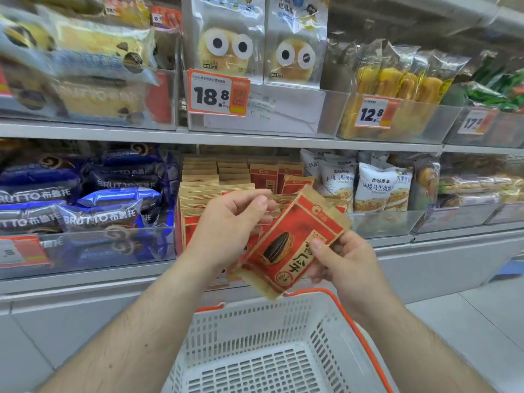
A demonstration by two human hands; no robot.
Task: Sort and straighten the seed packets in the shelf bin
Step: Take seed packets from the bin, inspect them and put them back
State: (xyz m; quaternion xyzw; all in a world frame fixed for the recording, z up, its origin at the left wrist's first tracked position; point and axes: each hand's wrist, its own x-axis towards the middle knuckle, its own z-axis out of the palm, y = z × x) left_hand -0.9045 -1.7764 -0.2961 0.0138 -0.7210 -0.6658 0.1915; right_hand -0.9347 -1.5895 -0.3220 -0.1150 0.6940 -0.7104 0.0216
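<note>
White basket point(255, 364) with orange handles, bottom center of frame, closest to me, sits below both my forearms.

Left of frame, lower shelf: blue Brutto packs point(85, 205) piled in a clear bin. Upper left: blurred cake packs.

Center: my left hand point(226, 225), fingers curled, thumb and fingertips pinching the left edge of the packet bunch. Behind it, the shelf bin point(181, 222) holds rows of kraft-and-red seed packets point(198, 191), mostly upright; a few at the back right lean off-line.

Just right of center: my right hand point(346, 265) grips a red seed packet point(289, 245) by its lower right edge, thumb on the front face. Packet is tilted, top corner toward upper right, held in front of the bin and above the basket. More packets are stacked behind it; count unclear.

Upper center: 18.8 price tag point(218, 93) under two googly-eye bun packs. Right: white bread bags point(371, 185), 12.8 tag point(374, 112).
</note>
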